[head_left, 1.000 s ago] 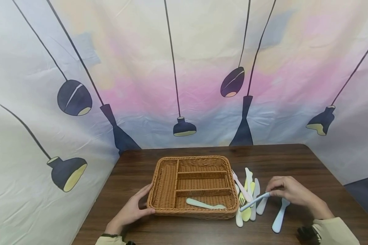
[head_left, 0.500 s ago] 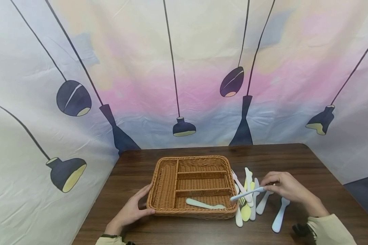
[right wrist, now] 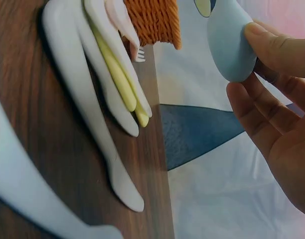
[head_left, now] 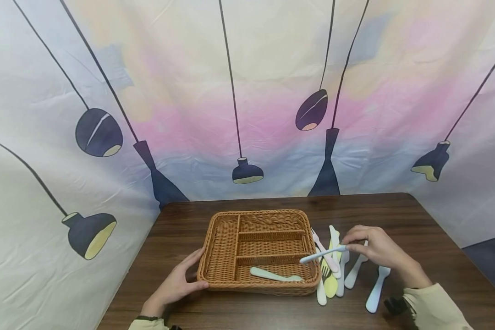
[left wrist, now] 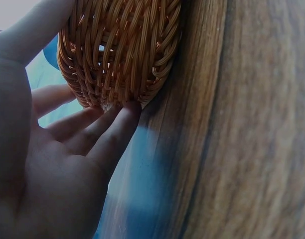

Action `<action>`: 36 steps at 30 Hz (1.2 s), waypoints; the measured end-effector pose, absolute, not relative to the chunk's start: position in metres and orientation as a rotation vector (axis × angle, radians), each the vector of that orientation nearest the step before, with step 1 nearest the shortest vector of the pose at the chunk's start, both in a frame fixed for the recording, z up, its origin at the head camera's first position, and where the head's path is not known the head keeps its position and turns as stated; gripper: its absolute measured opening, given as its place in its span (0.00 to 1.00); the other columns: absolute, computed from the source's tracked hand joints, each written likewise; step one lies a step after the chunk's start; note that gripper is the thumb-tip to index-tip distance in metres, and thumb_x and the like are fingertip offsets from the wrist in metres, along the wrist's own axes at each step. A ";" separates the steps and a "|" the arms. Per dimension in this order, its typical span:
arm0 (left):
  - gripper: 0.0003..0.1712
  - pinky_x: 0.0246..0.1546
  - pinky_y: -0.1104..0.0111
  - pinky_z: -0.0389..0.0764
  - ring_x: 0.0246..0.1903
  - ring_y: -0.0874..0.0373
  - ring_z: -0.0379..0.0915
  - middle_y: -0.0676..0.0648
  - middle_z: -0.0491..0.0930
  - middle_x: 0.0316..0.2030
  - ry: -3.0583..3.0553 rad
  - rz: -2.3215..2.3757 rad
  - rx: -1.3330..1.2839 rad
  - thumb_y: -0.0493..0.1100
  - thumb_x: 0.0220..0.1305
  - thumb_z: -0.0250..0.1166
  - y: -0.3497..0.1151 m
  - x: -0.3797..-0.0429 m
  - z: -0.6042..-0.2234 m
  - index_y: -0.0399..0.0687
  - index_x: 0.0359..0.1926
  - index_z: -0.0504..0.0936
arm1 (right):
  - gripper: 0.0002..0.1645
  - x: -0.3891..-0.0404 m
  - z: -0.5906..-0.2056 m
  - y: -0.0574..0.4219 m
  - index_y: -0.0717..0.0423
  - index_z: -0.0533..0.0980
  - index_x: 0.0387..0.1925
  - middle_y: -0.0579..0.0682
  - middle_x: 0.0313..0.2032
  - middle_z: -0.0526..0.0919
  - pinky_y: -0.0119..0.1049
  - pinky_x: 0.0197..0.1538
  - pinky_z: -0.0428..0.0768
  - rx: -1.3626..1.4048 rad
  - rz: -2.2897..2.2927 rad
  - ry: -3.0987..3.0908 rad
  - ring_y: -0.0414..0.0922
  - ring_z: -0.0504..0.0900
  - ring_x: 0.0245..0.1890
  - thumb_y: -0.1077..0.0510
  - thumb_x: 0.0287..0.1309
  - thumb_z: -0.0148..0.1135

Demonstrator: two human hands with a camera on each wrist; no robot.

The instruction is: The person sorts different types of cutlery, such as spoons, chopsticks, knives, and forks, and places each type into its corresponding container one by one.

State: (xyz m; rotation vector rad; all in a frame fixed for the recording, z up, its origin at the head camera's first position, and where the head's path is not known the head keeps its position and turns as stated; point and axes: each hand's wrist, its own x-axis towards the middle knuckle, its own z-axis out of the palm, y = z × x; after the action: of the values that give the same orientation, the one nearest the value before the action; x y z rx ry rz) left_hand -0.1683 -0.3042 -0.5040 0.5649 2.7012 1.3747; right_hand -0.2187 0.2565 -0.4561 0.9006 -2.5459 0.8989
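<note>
A brown wicker cutlery basket (head_left: 272, 286) with divided compartments stands on the table. My left hand (head_left: 177, 279) rests against its near left corner, thumb along the front and fairly straight fingers on the side; in the left wrist view the fingertips touch the woven wall. My right hand (head_left: 379, 247) pinches a light blue spoon (head_left: 323, 253) by its rounded end, its handle reaching left above the basket's right rim. The right wrist view shows thumb and fingers on the spoon's broad bowl (right wrist: 231, 47). A pale green piece of cutlery (head_left: 274, 275) lies in the front compartment.
Right of the basket lies a loose pile of cutlery, including a pink fork (head_left: 327, 256), a yellow spoon (head_left: 331, 287) and several pale knives. A light blue utensil (head_left: 377, 291) lies apart, nearer the front. Behind the wooden table (head_left: 181, 220) hangs a printed cloth (head_left: 272, 114).
My right hand has moved left and slightly away from me, bringing the light blue spoon from above the cutlery pile to over the basket's right rim. My left hand stays on the basket corner.
</note>
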 end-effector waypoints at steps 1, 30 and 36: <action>0.54 0.54 0.57 0.80 0.69 0.31 0.50 0.31 0.51 0.73 2.693 1.381 0.564 0.47 0.53 0.75 -0.304 -0.168 -0.504 0.50 0.76 0.55 | 0.17 -0.219 -0.456 0.255 0.35 0.85 0.31 0.31 0.34 0.83 0.30 0.31 0.80 0.906 0.891 -2.538 0.29 0.79 0.34 0.63 0.44 0.76; 0.54 0.54 0.62 0.80 0.69 0.32 0.50 0.33 0.51 0.73 2.675 1.391 0.552 0.47 0.54 0.75 -0.304 -0.168 -0.504 0.49 0.76 0.55 | 0.17 -0.226 -0.447 0.218 0.35 0.85 0.32 0.32 0.34 0.83 0.28 0.31 0.79 0.991 0.925 -2.459 0.29 0.78 0.33 0.63 0.46 0.75; 0.54 0.55 0.63 0.79 0.70 0.33 0.50 0.33 0.51 0.74 2.663 1.403 0.525 0.46 0.53 0.75 -0.303 -0.168 -0.504 0.50 0.76 0.55 | 0.16 -0.225 -0.446 0.208 0.37 0.85 0.33 0.34 0.34 0.83 0.28 0.29 0.79 1.034 0.964 -2.452 0.29 0.78 0.32 0.63 0.48 0.74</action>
State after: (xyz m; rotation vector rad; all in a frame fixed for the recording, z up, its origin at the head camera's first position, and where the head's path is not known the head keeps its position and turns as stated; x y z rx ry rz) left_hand -0.1683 -0.3034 -0.5043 0.5255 2.6629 1.4031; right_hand -0.2247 0.2084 -0.4464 1.0342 -2.4518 0.9643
